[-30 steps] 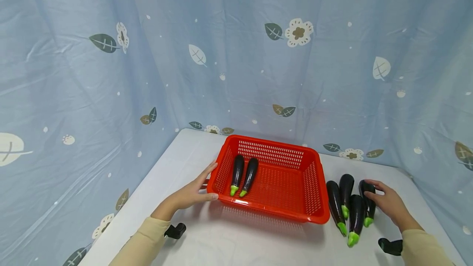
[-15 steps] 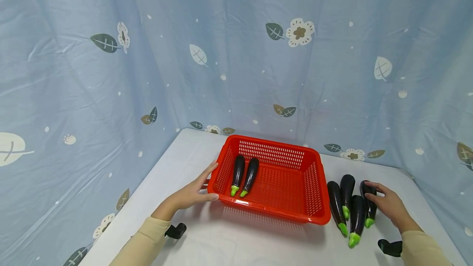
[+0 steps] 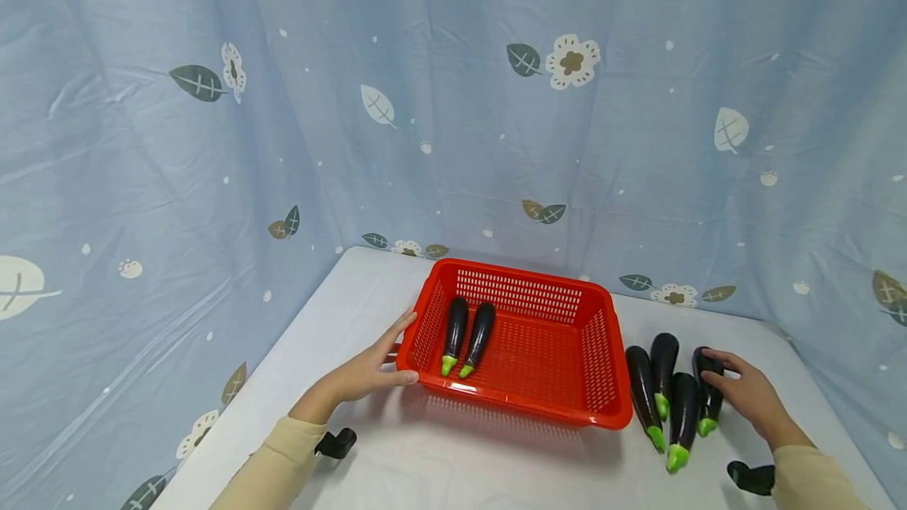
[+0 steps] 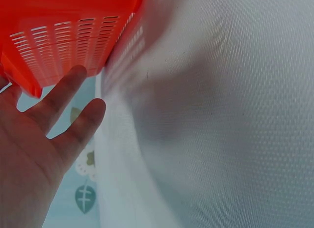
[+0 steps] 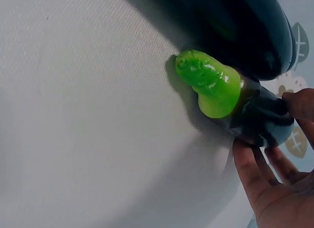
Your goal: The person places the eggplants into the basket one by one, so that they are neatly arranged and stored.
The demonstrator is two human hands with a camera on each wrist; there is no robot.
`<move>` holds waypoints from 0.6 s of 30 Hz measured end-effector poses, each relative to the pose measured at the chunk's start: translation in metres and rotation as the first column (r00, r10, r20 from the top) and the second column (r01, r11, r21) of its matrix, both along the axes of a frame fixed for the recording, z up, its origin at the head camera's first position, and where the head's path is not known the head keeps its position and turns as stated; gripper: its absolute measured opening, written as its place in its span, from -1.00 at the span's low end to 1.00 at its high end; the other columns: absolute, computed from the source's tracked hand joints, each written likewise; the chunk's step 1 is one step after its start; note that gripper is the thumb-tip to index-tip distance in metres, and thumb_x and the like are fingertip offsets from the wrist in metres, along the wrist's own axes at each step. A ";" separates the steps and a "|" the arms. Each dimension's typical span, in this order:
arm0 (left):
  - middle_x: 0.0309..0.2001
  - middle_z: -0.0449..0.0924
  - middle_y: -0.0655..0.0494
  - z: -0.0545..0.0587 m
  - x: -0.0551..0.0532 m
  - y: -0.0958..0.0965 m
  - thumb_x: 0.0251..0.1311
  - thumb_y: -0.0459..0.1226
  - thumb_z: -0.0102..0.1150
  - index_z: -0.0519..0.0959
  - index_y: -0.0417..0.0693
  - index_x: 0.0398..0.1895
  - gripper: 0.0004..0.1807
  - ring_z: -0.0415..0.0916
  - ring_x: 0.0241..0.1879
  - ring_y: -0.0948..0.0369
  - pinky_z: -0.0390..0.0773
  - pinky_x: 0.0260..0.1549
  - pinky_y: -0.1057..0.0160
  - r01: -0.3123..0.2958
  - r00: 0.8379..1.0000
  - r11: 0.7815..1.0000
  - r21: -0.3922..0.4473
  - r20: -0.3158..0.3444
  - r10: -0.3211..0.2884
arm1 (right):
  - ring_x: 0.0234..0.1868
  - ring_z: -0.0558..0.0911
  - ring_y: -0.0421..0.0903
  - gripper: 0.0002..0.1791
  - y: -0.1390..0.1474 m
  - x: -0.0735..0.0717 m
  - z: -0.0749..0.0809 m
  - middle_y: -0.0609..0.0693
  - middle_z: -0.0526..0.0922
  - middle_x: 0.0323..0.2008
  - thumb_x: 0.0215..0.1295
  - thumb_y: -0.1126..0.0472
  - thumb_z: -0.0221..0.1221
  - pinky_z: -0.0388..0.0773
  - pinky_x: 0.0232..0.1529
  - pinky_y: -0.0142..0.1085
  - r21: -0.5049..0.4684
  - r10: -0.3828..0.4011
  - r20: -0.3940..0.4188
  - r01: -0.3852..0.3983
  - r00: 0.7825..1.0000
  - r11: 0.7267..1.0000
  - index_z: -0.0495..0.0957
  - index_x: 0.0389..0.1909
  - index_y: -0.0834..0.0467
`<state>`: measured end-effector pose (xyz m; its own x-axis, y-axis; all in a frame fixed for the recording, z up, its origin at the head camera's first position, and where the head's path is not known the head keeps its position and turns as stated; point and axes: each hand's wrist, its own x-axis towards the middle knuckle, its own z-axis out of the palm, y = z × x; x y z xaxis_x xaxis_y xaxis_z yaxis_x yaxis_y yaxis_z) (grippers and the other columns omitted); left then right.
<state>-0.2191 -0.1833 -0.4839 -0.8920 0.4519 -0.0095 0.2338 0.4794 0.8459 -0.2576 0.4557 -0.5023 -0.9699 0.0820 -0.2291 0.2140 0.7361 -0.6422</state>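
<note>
A red plastic basket [image 3: 542, 345] holds two dark eggplants [image 3: 457, 329] with green stem ends, side by side at its left. At the basket's left front corner rests my left hand [image 3: 364, 372], thumb on the front rim and fingers straight along the left side. Seen from the left wrist, two extended fingers [image 4: 64, 93] lie below the basket wall. My right hand [image 3: 747, 392] pinches the rightmost eggplant [image 3: 711, 400] near its rounded end, thumb on one side and fingers on the other. That eggplant's green stem end [image 5: 213, 85] points away from the hand, above the white cloth.
Three more eggplants [image 3: 642, 392] lie close together between the basket and my right hand. Both stand on a white-covered table [image 3: 524, 471]. Behind and beside it hangs a blue curtain [image 3: 453, 140] with leaf and flower prints. A black wrist device [image 3: 336, 443] juts from each sleeve.
The right hand and the eggplant it pinches have shifted slightly to the right, widening the gap to the neighbouring eggplants. The left hand and basket have stayed in place.
</note>
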 end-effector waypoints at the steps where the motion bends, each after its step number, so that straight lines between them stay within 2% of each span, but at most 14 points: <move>1: 0.66 -0.29 0.15 0.000 0.000 0.000 0.20 0.06 0.36 -0.19 0.31 0.67 0.13 0.32 0.35 -0.07 0.51 0.20 -0.08 0.001 1.000 1.000 0.001 -0.002 -0.001 | 0.37 0.04 0.63 -0.22 0.000 0.001 0.000 0.66 -0.06 0.40 0.50 0.00 0.08 0.19 0.25 0.45 -0.001 0.000 0.000 0.000 1.000 1.000 0.06 0.50 0.39; 10: 0.66 -0.30 0.08 0.000 -0.001 0.000 0.22 0.04 0.36 -0.19 0.27 0.67 0.12 0.33 0.35 -0.12 0.50 0.20 -0.16 0.010 1.000 1.000 0.009 -0.011 -0.010 | 0.39 0.01 0.62 -0.19 0.003 0.004 -0.001 0.64 -0.04 0.42 0.49 -0.05 0.08 0.13 0.27 0.45 0.000 -0.028 0.004 0.028 1.000 1.000 0.07 0.51 0.37; 18: 0.66 -0.29 0.17 0.001 0.000 0.000 0.20 0.06 0.37 -0.20 0.32 0.67 0.13 0.32 0.37 -0.08 0.50 0.22 -0.09 0.004 1.000 1.000 0.004 0.007 -0.004 | 0.39 0.04 0.60 -0.18 0.007 0.005 -0.004 0.63 -0.04 0.42 0.50 -0.06 0.09 0.15 0.29 0.42 -0.021 -0.043 0.014 0.043 0.999 0.999 0.06 0.52 0.36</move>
